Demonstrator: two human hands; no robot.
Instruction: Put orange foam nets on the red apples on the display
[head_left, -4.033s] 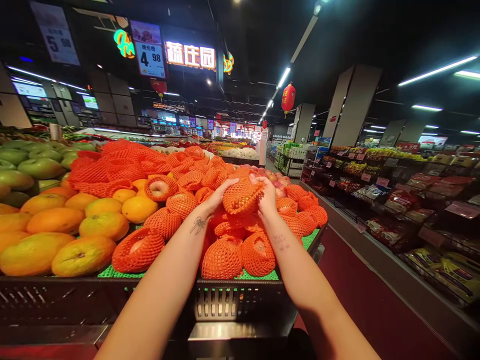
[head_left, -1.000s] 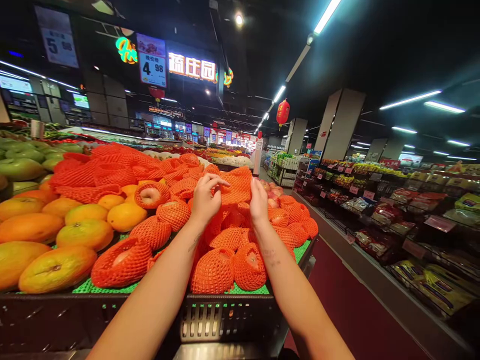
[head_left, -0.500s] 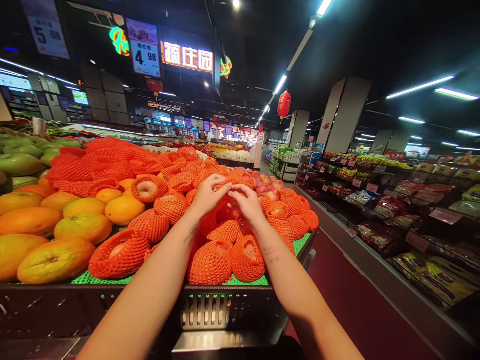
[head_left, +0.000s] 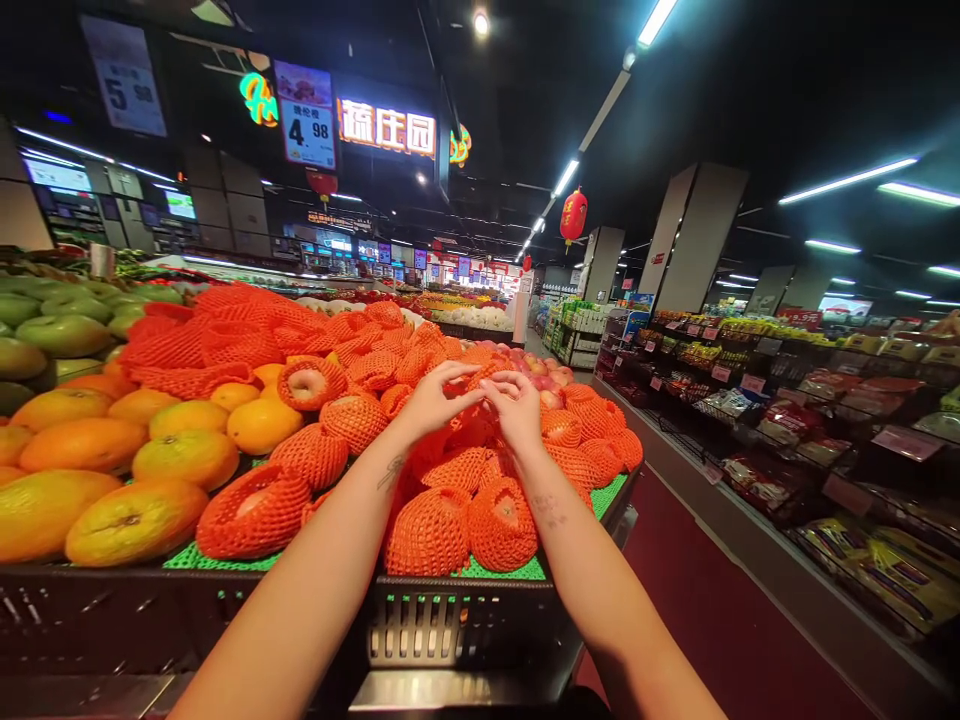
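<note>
My left hand [head_left: 442,398] and my right hand [head_left: 516,402] meet over the front fruit pile, thumbs close together and fingers curled. Between them shows a piece of orange foam netting [head_left: 480,377], pinched at the fingertips; whether a fruit sits inside it is hidden. Just below my wrists lie a netted fruit [head_left: 429,530] and another netted fruit [head_left: 504,525], both in orange foam nets. Left of my left forearm rests an oblong netted fruit [head_left: 253,508]. Loose red apples [head_left: 540,372] are piled beyond my right hand.
A black slotted crate [head_left: 427,630] with green matting forms the near edge of the display. Yellow-orange mangoes [head_left: 135,520] and green fruit [head_left: 64,335] fill the left side. Across the red floor [head_left: 705,600] on the right stands a shelf of packaged goods [head_left: 780,410].
The view has shifted slightly, so the display sits a little further right and lower. My hands stay together over the pile, with their fingers slightly rearranged around the netting.
</note>
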